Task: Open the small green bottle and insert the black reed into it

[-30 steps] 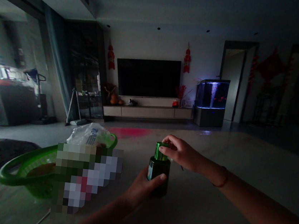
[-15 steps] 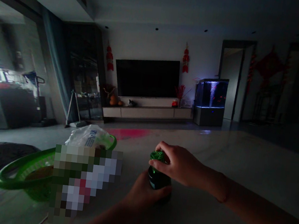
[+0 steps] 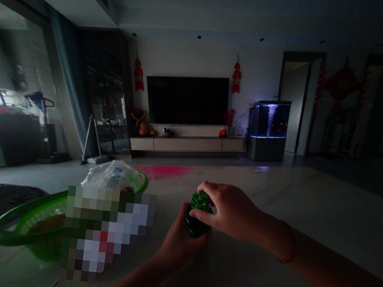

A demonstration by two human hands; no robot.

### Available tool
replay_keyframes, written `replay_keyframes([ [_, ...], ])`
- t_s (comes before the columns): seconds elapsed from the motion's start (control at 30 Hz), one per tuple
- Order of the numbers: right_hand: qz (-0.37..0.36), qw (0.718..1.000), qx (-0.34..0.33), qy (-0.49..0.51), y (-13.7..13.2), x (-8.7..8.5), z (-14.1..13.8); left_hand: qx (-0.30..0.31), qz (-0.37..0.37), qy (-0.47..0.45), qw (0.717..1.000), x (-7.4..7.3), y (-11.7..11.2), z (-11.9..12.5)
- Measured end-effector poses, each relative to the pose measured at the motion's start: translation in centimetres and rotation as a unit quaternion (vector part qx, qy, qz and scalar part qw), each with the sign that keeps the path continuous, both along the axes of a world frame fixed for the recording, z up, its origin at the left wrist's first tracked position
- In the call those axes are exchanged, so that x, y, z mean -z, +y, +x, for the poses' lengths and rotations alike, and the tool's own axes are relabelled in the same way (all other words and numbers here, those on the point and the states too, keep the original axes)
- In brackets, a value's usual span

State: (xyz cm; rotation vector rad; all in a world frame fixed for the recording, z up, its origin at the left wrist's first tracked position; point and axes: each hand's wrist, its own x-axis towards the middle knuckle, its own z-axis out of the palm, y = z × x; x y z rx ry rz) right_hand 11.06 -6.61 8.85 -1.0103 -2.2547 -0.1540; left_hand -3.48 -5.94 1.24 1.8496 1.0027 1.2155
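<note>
A dark green bottle (image 3: 196, 227) with a bright green, ribbed top (image 3: 199, 201) is between my hands, just right of the middle of the view. My left hand (image 3: 183, 241) wraps round its body from the left and below. From the right, my right hand (image 3: 225, 207) grips the top, thumb in front and fingers over the upper side. The bottle's lower part is hidden behind my left hand, and the dim light leaves its contents unseen.
A green plastic basket (image 3: 11, 238) stands on the pale table (image 3: 284, 205) at left, holding a clear plastic bag (image 3: 107, 174). Blurred blocks cover something beside it. Beyond are a television (image 3: 187, 99), a low cabinet (image 3: 191, 144) and a lit aquarium (image 3: 270, 120).
My left hand has shifted up round the bottle, its fingers and thumb now nearer the top. The right hand has stayed on the top with only slight movement. The view has shifted slightly.
</note>
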Motion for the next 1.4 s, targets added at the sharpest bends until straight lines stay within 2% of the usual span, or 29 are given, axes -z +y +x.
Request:
replay_keyframes([
  [0.17,-0.001,1.000,-0.013,-0.018,0.3,-0.3,0.5,-0.006,-0.041,-0.008,0.999,-0.6,-0.3,0.1],
  [0.53,-0.026,0.996,-0.059,-0.060,-0.1,-1.2,1.8,-0.030,0.001,0.036,0.999,0.1,0.4,-0.1],
  [0.6,-0.046,0.996,-0.043,-0.055,-0.1,-1.2,1.7,-0.035,0.014,0.050,0.998,0.3,0.4,-0.2],
  [0.73,-0.060,0.996,0.033,-0.056,0.4,-0.8,1.4,-0.043,0.013,0.076,0.996,0.3,0.4,-0.3],
  [0.8,-0.062,0.996,0.043,-0.055,0.6,-0.6,1.4,-0.040,0.015,0.080,0.996,0.3,0.4,-0.3],
  [1.0,-0.113,0.993,-0.029,-0.016,0.8,-0.7,2.1,-0.063,0.026,0.088,0.994,0.3,0.6,-0.2],
  [1.13,-0.157,0.983,-0.097,0.005,0.9,-0.8,2.5,-0.051,0.031,0.080,0.995,0.2,0.5,-0.3],
  [1.27,-0.162,0.983,-0.091,0.015,1.0,-0.8,2.3,-0.066,0.026,0.085,0.994,0.1,0.4,-0.2],
  [1.4,-0.133,0.988,-0.070,0.017,1.2,-0.8,2.0,-0.079,0.017,0.102,0.991,0.0,0.3,-0.1],
])
